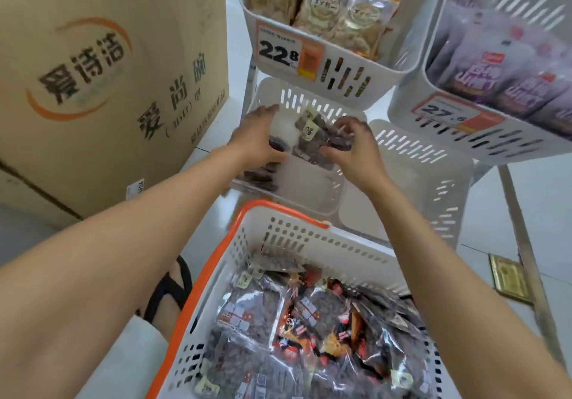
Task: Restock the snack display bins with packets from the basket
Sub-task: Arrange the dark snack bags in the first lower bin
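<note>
- The tall brown cardboard box (108, 73) on the left carries an orange swoosh logo round the characters 爱诗洁, with 爱尚碗 beneath it; the smaller print is too blurred to read.
- The upper white slotted plastic bin (356, 82) bears an orange-edged price tag (278, 52) reading 22.8. It holds pale beige snack packets (325, 11) whose round labels I cannot read.
- The white bin on the right (495, 141) has a blurred price label (445, 112) — it looks like 27.6 — and holds purple-printed packets (495, 79).
- The lower white slotted display bin (309, 188), under the 22.8 one, holds clear packets of dark brown snack (309, 138) with small cream labels.
- The left hand (257, 138) reaches into this bin with its fingers stretched straight and its thumb against those packets.
- The right hand (353, 148) has its fingers curled round the same bunch from the other side.
- The white perforated plastic basket with an orange handle (309, 237), nearest the camera, is heaped with more dark packets printed red and black (309, 321).
</note>
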